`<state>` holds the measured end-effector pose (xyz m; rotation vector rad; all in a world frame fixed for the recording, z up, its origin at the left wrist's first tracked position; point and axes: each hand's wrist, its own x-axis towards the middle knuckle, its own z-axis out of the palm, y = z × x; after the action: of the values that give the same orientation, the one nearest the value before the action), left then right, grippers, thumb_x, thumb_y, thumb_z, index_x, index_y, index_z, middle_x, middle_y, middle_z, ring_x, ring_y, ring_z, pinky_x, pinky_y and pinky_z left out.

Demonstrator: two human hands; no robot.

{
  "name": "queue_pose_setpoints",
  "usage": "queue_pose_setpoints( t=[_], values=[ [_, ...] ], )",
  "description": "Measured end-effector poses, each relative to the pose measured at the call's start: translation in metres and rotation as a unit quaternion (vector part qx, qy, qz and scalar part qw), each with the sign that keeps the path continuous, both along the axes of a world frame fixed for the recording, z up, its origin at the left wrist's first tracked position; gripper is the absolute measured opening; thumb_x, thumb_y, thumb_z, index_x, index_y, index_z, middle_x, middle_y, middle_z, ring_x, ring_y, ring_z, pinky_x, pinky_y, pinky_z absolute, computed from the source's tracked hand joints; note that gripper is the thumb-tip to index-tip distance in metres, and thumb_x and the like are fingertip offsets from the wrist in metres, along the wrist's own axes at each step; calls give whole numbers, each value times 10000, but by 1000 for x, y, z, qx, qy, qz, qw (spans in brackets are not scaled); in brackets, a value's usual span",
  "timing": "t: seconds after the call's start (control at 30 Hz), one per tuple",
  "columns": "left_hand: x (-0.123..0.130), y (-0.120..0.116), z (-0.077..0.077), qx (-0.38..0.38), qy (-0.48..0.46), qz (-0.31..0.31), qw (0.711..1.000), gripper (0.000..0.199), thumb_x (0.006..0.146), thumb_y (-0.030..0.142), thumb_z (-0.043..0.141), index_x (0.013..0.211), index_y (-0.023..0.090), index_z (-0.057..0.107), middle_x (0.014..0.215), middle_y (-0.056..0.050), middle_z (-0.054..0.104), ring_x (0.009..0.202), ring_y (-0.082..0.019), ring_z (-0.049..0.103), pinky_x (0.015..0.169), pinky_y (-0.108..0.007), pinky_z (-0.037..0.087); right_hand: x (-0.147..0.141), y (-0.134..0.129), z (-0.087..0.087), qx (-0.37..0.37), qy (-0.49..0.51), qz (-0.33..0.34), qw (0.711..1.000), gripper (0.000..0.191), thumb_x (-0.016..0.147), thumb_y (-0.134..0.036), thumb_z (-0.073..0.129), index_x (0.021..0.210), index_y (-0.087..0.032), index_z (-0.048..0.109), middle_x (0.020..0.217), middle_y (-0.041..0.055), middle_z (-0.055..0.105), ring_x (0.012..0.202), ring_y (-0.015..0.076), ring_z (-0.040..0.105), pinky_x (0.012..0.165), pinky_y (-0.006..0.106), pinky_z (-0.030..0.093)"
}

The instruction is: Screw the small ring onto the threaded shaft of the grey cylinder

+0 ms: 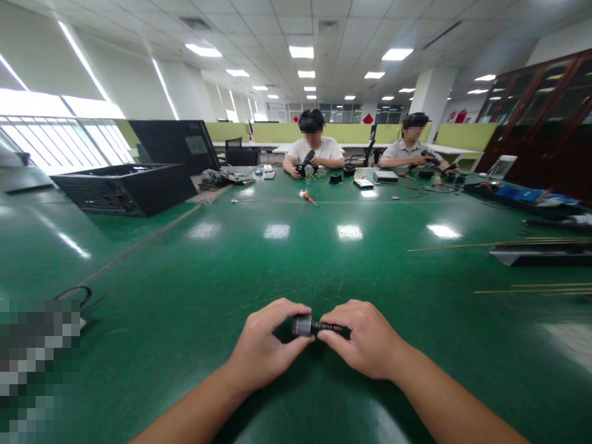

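Observation:
Just above the green tabletop (pixel 277 265), both my hands meet on a small dark metal part. My left hand (pixel 261 345) pinches the wide grey cylinder (pixel 303 325) at its left end, thumb below and fingers above. From its right side a thin, dark, ribbed shaft (pixel 319 327) extends level. My right hand (pixel 370 342) grips this shaft between thumb and fingers, with its dark tip showing in the gap of the hand. Whether the cylinder and shaft are one piece or two joined ones, I cannot tell.
Across the table, two people handle dark tools. An orange-handled screwdriver (pixel 309 198) lies in the middle. At the left are an open black computer case (pixel 139 191) and a blurred-out object (pixel 37 345). Thin rods (pixel 453 248) and a dark metal channel (pixel 541 254) lie right.

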<state>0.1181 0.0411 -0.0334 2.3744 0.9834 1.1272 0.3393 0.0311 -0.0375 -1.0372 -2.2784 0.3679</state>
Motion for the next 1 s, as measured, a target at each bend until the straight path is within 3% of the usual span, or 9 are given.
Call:
queue_pose_setpoints(
  t=[1.0],
  values=[
    [-1, 2, 0, -3, -9, -1, 1000, 277, 756, 143, 762, 1007, 226, 680, 940, -6, 725, 848, -147, 678, 784, -251, 527, 1, 2, -3, -21, 31, -6, 999, 122, 922, -294, 613, 903, -227, 713, 834, -14, 737, 742, 163, 643, 706, 284, 386]
  ],
)
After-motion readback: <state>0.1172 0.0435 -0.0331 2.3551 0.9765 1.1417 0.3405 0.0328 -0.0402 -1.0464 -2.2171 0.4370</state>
